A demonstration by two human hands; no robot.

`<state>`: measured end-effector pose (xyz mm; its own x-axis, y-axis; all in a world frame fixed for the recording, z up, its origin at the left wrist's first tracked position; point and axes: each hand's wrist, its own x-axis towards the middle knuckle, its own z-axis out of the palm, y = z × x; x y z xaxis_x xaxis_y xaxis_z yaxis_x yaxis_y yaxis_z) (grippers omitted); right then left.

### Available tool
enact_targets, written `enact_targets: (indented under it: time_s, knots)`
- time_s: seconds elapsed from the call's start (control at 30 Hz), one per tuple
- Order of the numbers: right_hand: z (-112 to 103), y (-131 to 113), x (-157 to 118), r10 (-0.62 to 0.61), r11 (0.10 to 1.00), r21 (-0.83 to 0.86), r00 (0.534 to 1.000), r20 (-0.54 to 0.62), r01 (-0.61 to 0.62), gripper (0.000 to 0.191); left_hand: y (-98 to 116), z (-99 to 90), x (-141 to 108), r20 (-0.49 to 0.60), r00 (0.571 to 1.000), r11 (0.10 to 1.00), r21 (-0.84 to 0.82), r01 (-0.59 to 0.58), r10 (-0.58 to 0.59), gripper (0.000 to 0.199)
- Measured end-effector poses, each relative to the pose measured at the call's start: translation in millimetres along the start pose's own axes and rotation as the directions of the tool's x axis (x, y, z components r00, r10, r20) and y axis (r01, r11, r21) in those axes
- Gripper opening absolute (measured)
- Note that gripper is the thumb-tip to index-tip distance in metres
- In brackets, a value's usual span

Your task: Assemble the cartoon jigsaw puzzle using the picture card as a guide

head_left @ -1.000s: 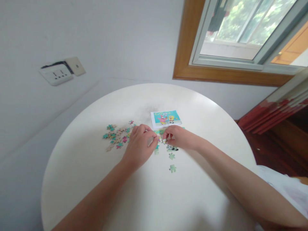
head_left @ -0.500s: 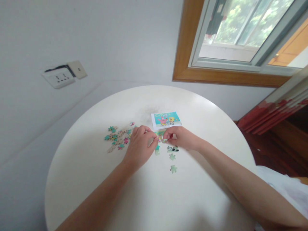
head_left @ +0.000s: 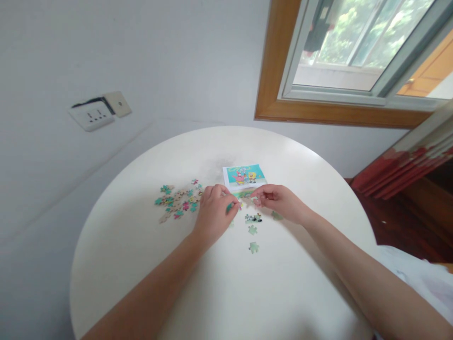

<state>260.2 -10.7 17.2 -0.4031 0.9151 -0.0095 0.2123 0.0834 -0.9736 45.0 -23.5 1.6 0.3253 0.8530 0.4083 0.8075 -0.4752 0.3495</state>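
The left hand (head_left: 214,210) and right hand (head_left: 283,204) part-hide the puzzle (head_left: 254,218) on the counter (head_left: 226,297). Both grips are curled; I cannot tell whether either pinches a piece. A cartoon card (head_left: 245,176) lies behind, a heap (head_left: 186,206) left.

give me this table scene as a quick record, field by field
left hand: at small puzzle pieces, hold unclear
right hand: also at puzzle pieces, hold unclear
picture card: cartoon scene, just beyond both hands
loose pile: mixed colours, left of the left hand
nearest pieces: two, pale green, apart from each other
table: white, curved edge
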Motion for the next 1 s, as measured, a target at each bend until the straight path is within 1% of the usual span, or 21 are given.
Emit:
enact_targets:
  time_s: [0.13, 0.2, 0.3, 0.37, 0.43, 0.5, 0.6, 0.77, 0.9, 1.0]
  knots:
    - [3, 2, 1, -0.013, 0.997, 0.078, 1.000, -0.009, 0.014, 0.023, 3, -0.6, 0, -0.022, 1.000, 0.997, 0.073, 0.007, -0.006, 0.010]
    - [3, 3, 1, -0.024, 0.996, 0.091, 1.000, -0.017, 0.025, 0.021, 5, -3.1, 1, -0.040, 0.999, 0.997, 0.084, 0.002, 0.002, 0.012]
    - [3, 2, -1, -0.022, 0.998, 0.058, 1.000, 0.000, 0.022, 0.014, 9, -7.4, 1, -0.056, 0.996, 0.998, -0.004, -0.064, 0.064, 0.018]
    - [4, 1, -3, -0.023, 0.999, 0.037, 1.000, 0.017, 0.023, 0.016, 11, -9.6, 0, -0.028, 0.990, 0.984, -0.109, -0.139, 0.136, 0.021]
    - [5, 0, -5, -0.037, 0.999, 0.032, 0.999, 0.024, 0.036, 0.019, 13, -10.6, 0, 0.001, 0.982, 0.964, -0.190, -0.185, 0.189, 0.020]
    - [7, 0, -5, -0.046, 0.998, 0.038, 0.999, 0.026, 0.045, 0.022, 14, -10.7, -1, 0.015, 0.982, 0.958, -0.223, -0.182, 0.190, 0.016]
    - [11, -1, -5, -0.060, 0.996, 0.075, 0.998, 0.030, 0.058, 0.024, 14, -10.2, -1, 0.036, 0.986, 0.957, -0.252, -0.147, 0.161, 0.010]
    - [17, -1, -5, -0.071, 0.990, 0.120, 0.997, 0.018, 0.069, 0.030, 14, -10.6, -2, 0.073, 0.987, 0.942, -0.314, -0.114, 0.143, 0.006]
    - [20, -2, -6, -0.064, 0.992, 0.111, 0.998, -0.004, 0.064, 0.033, 14, -11.6, -3, 0.086, 0.987, 0.949, -0.297, -0.107, 0.138, 0.008]
    - [22, -3, -7, -0.052, 0.993, 0.108, 0.998, 0.017, 0.050, 0.031, 14, -12.7, -5, 0.069, 0.985, 0.959, -0.247, -0.140, 0.161, 0.011]
